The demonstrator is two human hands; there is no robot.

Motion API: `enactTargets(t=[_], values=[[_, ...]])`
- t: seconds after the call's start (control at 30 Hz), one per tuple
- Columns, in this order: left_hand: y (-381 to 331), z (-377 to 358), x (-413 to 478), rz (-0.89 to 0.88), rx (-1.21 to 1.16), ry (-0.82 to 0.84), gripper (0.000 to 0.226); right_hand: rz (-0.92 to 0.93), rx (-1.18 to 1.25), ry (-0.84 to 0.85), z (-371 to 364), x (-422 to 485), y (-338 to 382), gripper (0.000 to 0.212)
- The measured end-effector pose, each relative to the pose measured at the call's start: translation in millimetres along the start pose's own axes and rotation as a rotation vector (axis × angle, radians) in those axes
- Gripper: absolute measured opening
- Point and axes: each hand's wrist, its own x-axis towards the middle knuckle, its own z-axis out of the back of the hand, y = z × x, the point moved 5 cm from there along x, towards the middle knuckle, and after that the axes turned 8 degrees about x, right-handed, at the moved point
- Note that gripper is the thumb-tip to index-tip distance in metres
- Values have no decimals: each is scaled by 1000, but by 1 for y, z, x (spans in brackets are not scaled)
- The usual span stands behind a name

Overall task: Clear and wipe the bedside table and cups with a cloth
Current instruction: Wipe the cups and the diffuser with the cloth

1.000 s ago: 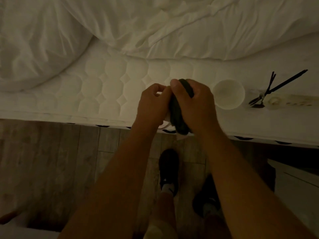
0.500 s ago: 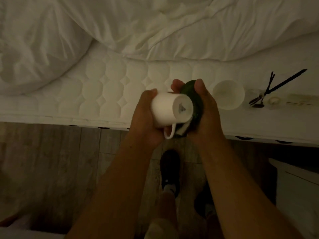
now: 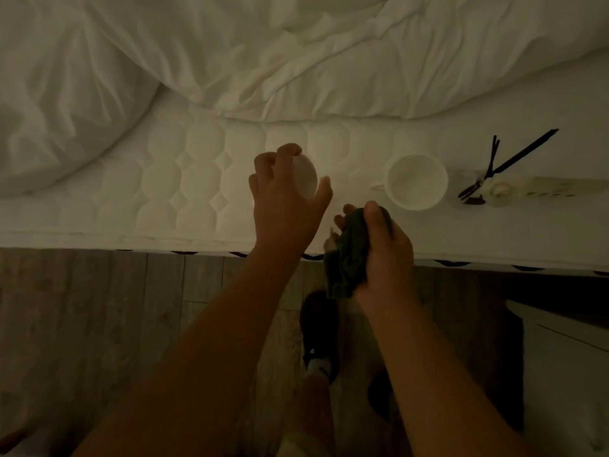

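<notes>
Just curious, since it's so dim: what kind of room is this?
Most likely a bedroom: a quilted white mattress with a rumpled duvet fills the top, wood-look flooring runs below, and a white cup sits on the mattress.

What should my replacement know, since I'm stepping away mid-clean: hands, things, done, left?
Left hand holds a white cup over the mattress. Right hand grips the dark green cloth, apart from the cup.
A second white mug stands upright on the mattress.
Done: the held cup was against the cloth a moment ago.
Left: set it down, probably wipe the second mug and the table.
</notes>
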Motion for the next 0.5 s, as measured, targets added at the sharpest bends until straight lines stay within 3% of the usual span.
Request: enactTargets(t=[0.17, 0.23, 0.37, 0.5], values=[[5, -32, 1, -159, 434, 183, 70, 284, -356, -61, 15, 1, 39, 45], [6, -39, 1, -156, 521, 223, 73, 393, -466, -79, 24, 2, 55, 40], [-5, -40, 5, -130, 623, 210, 76, 472, -573, -88, 41, 3, 76, 34], [-58, -55, 0, -302, 495, 174, 73, 461, -612, -101, 59, 5, 87, 35]])
